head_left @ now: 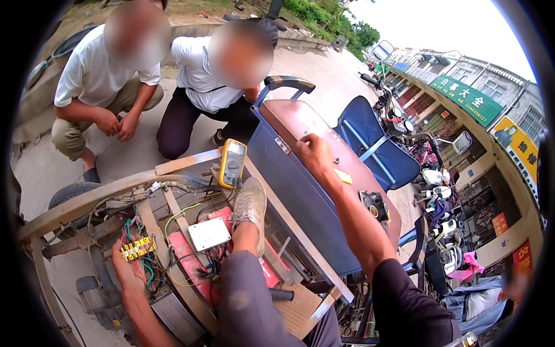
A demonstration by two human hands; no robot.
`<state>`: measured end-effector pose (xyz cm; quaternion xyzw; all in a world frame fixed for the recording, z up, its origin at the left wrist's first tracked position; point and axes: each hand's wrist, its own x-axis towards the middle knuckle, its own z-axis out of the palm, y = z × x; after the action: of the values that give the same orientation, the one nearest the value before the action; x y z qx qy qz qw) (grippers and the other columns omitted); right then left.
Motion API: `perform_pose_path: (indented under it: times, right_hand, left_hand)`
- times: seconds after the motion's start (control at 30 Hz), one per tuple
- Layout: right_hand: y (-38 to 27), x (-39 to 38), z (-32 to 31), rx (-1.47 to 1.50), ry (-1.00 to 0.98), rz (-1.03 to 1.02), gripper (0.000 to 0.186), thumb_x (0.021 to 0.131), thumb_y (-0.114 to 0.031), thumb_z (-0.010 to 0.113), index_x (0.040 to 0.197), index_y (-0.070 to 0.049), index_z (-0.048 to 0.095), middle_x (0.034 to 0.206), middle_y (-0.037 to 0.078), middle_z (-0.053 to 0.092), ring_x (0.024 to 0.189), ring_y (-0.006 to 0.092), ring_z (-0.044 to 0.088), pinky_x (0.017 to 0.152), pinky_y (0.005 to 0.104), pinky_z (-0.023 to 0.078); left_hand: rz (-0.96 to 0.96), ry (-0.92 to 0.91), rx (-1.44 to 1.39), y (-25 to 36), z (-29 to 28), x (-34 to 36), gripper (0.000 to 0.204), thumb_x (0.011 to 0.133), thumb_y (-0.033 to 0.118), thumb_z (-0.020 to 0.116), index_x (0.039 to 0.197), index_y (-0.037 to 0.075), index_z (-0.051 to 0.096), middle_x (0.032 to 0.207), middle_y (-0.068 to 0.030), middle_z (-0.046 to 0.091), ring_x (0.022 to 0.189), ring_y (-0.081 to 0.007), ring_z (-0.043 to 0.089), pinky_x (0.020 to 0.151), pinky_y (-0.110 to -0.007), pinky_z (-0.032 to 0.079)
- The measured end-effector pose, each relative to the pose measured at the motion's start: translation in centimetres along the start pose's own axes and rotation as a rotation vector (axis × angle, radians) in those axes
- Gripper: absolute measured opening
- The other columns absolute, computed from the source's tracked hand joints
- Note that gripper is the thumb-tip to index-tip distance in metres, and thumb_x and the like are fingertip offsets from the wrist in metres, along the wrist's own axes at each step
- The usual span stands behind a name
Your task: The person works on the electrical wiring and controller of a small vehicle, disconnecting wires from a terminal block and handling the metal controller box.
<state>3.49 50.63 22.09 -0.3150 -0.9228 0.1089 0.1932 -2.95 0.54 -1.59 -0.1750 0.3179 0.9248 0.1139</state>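
Held in the left hand (126, 267), loosely closed, fingers partly hidden behind: a yellow rectangular terminal strip (139, 248) trailing red and green wires, within the left part of a worn tan metal frame (110, 192). Right hand (317, 155) well apart, over the flat maroon lid (289, 120) of a blue metal box (289, 173), fingers curled inward; cannot tell of anything between the fingertips, or of contact with the lid.

Risks, judged from the present layout:
1. Possible short at the terminal strip, from exposed contacts against the metal frame or against one another. Cannot tell live from dead.
2. Possible loosened wire, from any twist or lift of the left hand.
3. Possible fall of the yellow-and-grey handheld multimeter (233, 163), tilted at the frame's edge just beside a beige lace-up shoe (248, 208); likely cause, a nudge from the foot.
4. Possible strain on the dark cable bundle (213, 265) below a white rectangular box (209, 233), from a shifting leg.
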Motion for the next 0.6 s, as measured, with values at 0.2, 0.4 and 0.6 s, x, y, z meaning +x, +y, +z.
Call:
perform_pose_path:
  times: [0.2,0.4,0.6]
  right_hand:
    - [5.8,3.5,-1.3,-0.064,-0.028,0.045,0.024,0.085,-0.023,0.068,0.094,-0.001,0.073,0.087,0.023,0.071,0.087,0.0374,0.070,0.083,0.0449,0.052]
    - [6.3,5.0,-0.3,-0.158,-0.110,-0.005,0.026,0.084,-0.021,0.064,0.095,0.000,0.074,0.094,0.026,0.070,0.094,0.0376,0.069,0.087,0.0443,0.051]
    - [10.2,7.4,-1.5,0.559,-0.215,0.255,0.029,0.089,0.005,0.039,0.103,0.008,0.064,0.079,0.008,0.059,0.064,0.0136,0.057,0.055,0.0264,0.050]
  left_hand:
    - [0.009,0.019,0.013,0.4,-0.5,0.3,0.023,0.095,0.023,0.059,0.101,0.001,0.058,0.094,-0.0098,0.064,0.093,-0.0271,0.067,0.089,-0.039,0.054]
    - [0.027,0.016,0.002,0.7,-0.6,-0.1,0.026,0.098,0.024,0.052,0.099,0.000,0.061,0.092,-0.0113,0.067,0.093,-0.0260,0.066,0.087,-0.040,0.053]
    - [0.038,0.033,0.024,0.4,-0.5,-0.1,0.028,0.098,0.025,0.051,0.099,-0.001,0.062,0.093,-0.0112,0.067,0.092,-0.0260,0.066,0.087,-0.040,0.053]
